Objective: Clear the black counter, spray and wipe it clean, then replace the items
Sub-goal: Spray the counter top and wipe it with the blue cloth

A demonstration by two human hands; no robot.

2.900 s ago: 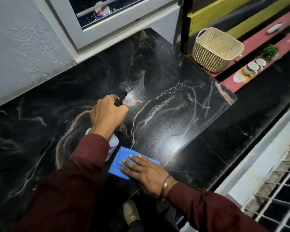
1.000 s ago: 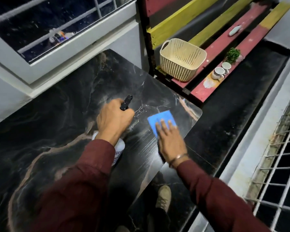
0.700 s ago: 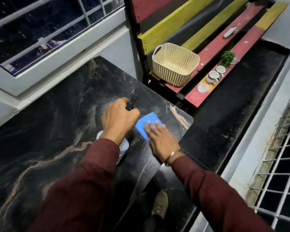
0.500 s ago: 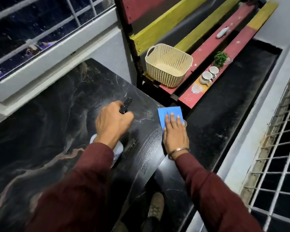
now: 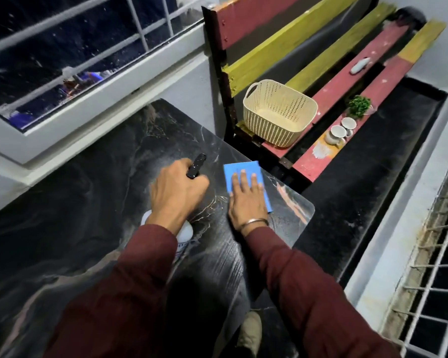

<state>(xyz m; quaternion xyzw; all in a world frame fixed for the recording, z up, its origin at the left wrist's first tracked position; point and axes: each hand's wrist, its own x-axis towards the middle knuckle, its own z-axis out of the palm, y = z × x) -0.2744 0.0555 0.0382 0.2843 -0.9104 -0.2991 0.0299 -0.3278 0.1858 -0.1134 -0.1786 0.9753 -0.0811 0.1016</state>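
The black marbled counter fills the lower left and ends in a rounded corner on the right. My left hand is closed around a white spray bottle with a black nozzle, held upright over the counter. My right hand lies flat, fingers spread, pressing a blue cloth onto the counter near its far right edge. Wipe streaks show on the surface in front of me.
A red and yellow slatted bench stands past the counter's end. On it are a cream perforated basket, two white cups, a small green plant and a grey object. A window runs behind the counter; a railing at right.
My right hand has slid the blue cloth from the near edge of the counter out to its far right end. My left hand has kept hold of the spray bottle.
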